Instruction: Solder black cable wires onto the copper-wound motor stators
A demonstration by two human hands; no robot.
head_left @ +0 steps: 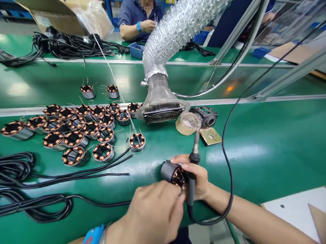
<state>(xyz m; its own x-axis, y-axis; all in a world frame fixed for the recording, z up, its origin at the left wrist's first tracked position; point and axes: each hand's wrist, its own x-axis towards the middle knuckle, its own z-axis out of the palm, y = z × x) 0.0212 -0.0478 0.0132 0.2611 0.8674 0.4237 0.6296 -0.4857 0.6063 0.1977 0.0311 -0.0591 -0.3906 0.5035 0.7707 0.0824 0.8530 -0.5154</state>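
My right hand is closed round a soldering iron with a black handle, pointing up and away. Its metal tip reaches a round tub of pale, crusted material. The same hand's fingers also steady a motor stator, tilted on its side, its copper windings facing me. My left hand, with a blue wristband, is closed, its fingertips pinched at the stator's near edge. Whatever they pinch is hidden. A black cable runs from the left and disappears behind my left hand.
Several stators stand at left on the green bench. Black cables lie coiled nearby. A fume extractor hood hangs over the bench, beside an iron stand and sponge. A co-worker sits opposite.
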